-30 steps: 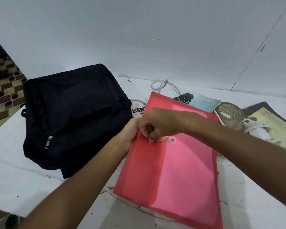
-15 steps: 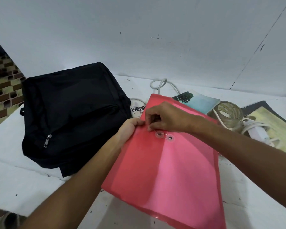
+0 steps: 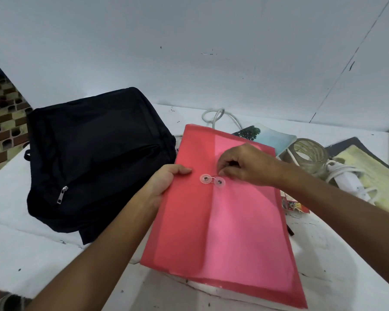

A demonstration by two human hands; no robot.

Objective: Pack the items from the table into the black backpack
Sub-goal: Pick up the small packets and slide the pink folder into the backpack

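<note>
The black fabric backpack (image 3: 94, 158) lies zipped on the white table (image 3: 20, 239); beside it, the left hand (image 3: 166, 182) grips a red plastic envelope (image 3: 222, 221) while right hand (image 3: 245, 164) fingers (image 3: 222, 171) pinch its string.

The red folder (image 3: 222, 209) blocks my way across the middle; bare table (image 3: 20, 243) lies open left, below the backpack (image 3: 94, 158); the jar (image 3: 308, 157) and cable (image 3: 346, 173) crowd my right.
</note>
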